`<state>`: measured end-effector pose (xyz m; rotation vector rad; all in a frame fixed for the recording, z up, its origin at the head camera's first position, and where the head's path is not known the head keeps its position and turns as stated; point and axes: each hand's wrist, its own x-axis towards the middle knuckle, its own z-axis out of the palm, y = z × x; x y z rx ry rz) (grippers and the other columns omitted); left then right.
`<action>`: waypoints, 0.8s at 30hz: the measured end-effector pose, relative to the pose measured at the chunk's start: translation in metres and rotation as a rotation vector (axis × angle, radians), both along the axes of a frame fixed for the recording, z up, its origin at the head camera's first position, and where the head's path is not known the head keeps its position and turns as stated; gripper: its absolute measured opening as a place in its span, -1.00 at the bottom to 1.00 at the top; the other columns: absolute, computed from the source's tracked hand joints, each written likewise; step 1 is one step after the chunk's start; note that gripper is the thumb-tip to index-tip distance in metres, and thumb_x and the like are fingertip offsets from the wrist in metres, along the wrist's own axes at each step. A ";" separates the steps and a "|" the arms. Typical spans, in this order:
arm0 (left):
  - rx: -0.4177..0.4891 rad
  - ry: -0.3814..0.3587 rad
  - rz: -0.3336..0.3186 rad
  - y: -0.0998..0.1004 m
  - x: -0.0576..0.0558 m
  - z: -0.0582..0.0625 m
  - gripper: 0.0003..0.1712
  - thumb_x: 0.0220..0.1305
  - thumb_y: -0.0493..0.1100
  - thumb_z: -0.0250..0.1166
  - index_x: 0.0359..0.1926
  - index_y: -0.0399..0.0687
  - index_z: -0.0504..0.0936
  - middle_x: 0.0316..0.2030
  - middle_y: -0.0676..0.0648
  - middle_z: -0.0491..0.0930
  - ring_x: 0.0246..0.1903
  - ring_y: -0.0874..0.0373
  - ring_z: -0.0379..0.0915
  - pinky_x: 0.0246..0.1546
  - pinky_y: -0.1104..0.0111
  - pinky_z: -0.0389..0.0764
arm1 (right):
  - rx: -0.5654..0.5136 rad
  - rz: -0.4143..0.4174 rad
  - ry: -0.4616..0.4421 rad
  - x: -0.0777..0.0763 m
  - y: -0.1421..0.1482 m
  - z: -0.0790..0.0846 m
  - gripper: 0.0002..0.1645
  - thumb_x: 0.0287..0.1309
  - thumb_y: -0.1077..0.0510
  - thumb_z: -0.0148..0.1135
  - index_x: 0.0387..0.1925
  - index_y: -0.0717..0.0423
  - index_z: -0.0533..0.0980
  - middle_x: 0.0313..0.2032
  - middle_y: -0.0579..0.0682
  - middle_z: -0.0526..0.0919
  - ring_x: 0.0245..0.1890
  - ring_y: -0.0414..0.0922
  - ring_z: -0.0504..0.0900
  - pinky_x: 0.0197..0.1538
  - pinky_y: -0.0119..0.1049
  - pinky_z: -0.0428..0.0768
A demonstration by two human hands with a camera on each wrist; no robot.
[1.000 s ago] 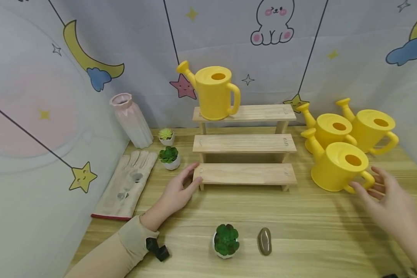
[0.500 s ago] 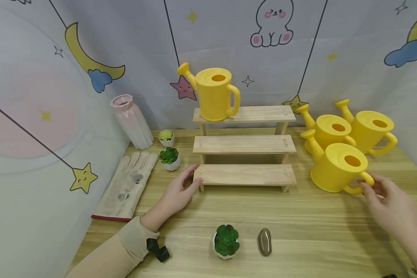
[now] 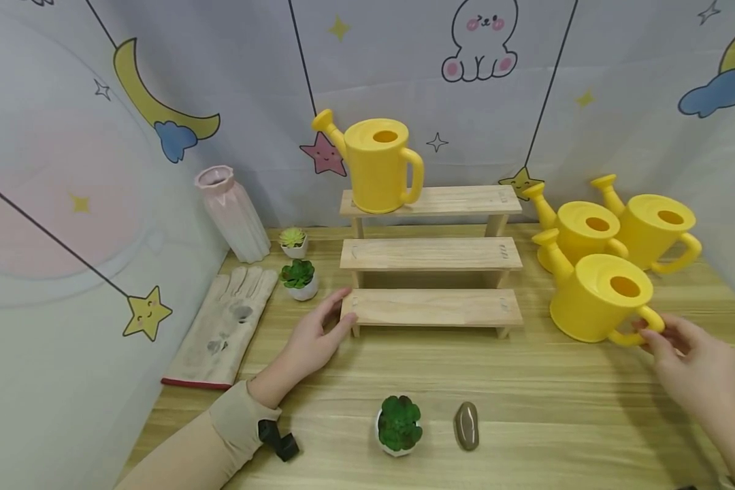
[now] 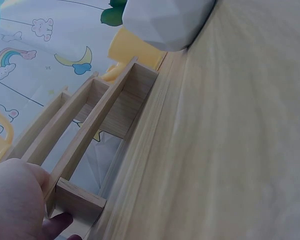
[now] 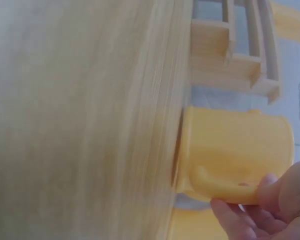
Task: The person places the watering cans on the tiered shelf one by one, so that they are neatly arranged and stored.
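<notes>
A yellow watering can (image 3: pixel 601 299) stands nearest me on the right, its spout pointing left. My right hand (image 3: pixel 701 364) pinches its handle (image 5: pixel 225 190) between thumb and fingers; a dark line runs along the can's base in the right wrist view. On the left, my left hand (image 3: pixel 315 337) grips the end of the lowest step of a three-tier wooden stand (image 3: pixel 431 307). Its thumb is at the front edge, and fingertips (image 4: pixel 60 225) show by the side panel. Another yellow watering can (image 3: pixel 378 167) sits at the left of the top step.
Two more yellow watering cans (image 3: pixel 588 231) stand behind the held one. At left are a pink-white vase (image 3: pixel 235 218), two small potted succulents (image 3: pixel 299 275) and work gloves (image 3: pixel 223 327). In front lie a potted succulent (image 3: pixel 399 425) and a brown stone (image 3: pixel 466 427).
My right hand has closed its fingers on the watering can's handle, and the can has shifted slightly right and toward me. My left hand has stayed at the stand.
</notes>
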<state>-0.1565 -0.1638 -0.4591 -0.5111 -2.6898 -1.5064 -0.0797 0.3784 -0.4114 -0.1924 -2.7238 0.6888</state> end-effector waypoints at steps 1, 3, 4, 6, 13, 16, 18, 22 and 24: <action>0.001 -0.004 0.000 0.000 0.000 0.000 -0.26 0.48 0.23 0.18 0.54 0.09 0.29 0.41 -0.09 0.47 0.39 0.03 0.44 0.41 0.07 0.48 | 0.000 -0.010 0.006 0.002 -0.001 0.001 -0.55 0.42 0.12 0.23 0.11 0.45 0.55 -0.09 0.47 0.69 -0.43 -0.95 0.12 -0.58 -0.74 0.33; 0.001 -0.012 0.000 0.000 0.000 -0.001 -0.25 0.48 0.25 0.17 0.54 0.10 0.29 0.43 -0.06 0.45 0.40 0.05 0.42 0.41 0.08 0.48 | -0.013 -0.033 0.008 0.005 -0.004 0.005 -0.54 0.43 0.11 0.22 0.12 0.45 0.54 -0.08 0.47 0.70 -0.44 -0.95 0.12 -0.57 -0.80 0.33; 0.000 -0.011 -0.001 -0.001 0.000 -0.002 -0.25 0.48 0.24 0.17 0.54 0.09 0.29 0.44 -0.06 0.43 0.41 0.04 0.42 0.41 0.07 0.48 | -0.037 -0.043 0.008 0.006 -0.006 0.007 -0.54 0.44 0.11 0.21 0.14 0.43 0.55 -0.13 0.32 0.78 -0.43 -0.95 0.15 -0.53 -0.83 0.33; -0.002 -0.014 0.001 -0.001 -0.001 -0.002 -0.25 0.48 0.25 0.16 0.54 0.10 0.28 0.45 -0.04 0.41 0.42 0.05 0.40 0.41 0.07 0.48 | -0.093 -0.053 0.047 0.008 -0.010 0.012 -0.58 0.45 0.15 0.19 0.15 0.40 0.56 -0.21 -0.15 0.82 -0.41 -0.95 0.22 -0.46 -0.88 0.36; -0.012 -0.011 -0.007 -0.001 -0.002 -0.003 -0.25 0.49 0.27 0.14 0.55 0.11 0.27 0.46 -0.01 0.39 0.43 0.06 0.39 0.42 0.06 0.47 | -0.302 0.046 0.261 0.005 -0.026 0.041 -0.68 0.45 0.34 0.10 0.13 0.38 0.56 -0.14 -0.74 0.52 -0.20 -0.81 0.51 -0.23 -0.86 0.51; -0.016 -0.011 -0.005 -0.001 -0.002 -0.003 -0.24 0.49 0.28 0.14 0.55 0.10 0.27 0.47 -0.01 0.39 0.43 0.06 0.39 0.42 0.07 0.47 | -0.322 0.112 0.315 -0.003 -0.037 0.055 -0.70 0.46 0.36 0.06 0.11 0.39 0.56 -0.12 -0.60 0.56 -0.11 -0.72 0.56 -0.08 -0.86 0.50; -0.018 -0.009 -0.004 -0.001 -0.002 -0.003 -0.24 0.49 0.27 0.14 0.55 0.10 0.28 0.46 -0.02 0.40 0.42 0.05 0.39 0.41 0.06 0.47 | -0.317 0.126 0.329 -0.010 -0.043 0.065 -0.69 0.48 0.33 0.04 0.12 0.37 0.55 -0.10 -0.55 0.56 -0.08 -0.68 0.55 -0.04 -0.86 0.49; -0.017 -0.001 -0.008 -0.002 -0.002 -0.002 -0.25 0.50 0.25 0.14 0.55 0.08 0.28 0.46 -0.03 0.40 0.42 0.03 0.39 0.41 0.06 0.47 | -0.267 0.088 0.301 -0.023 -0.055 0.081 -0.67 0.52 0.22 0.05 0.14 0.29 0.57 -0.09 -0.61 0.51 -0.14 -0.71 0.52 -0.06 -0.90 0.45; -0.019 0.003 -0.010 -0.002 -0.002 -0.002 -0.26 0.50 0.25 0.14 0.55 0.08 0.28 0.46 -0.04 0.39 0.42 0.02 0.39 0.41 0.06 0.47 | -0.248 0.074 0.293 -0.031 -0.060 0.089 -0.69 0.51 0.19 0.08 0.11 0.25 0.58 -0.13 -0.64 0.50 -0.18 -0.75 0.51 -0.09 -0.90 0.45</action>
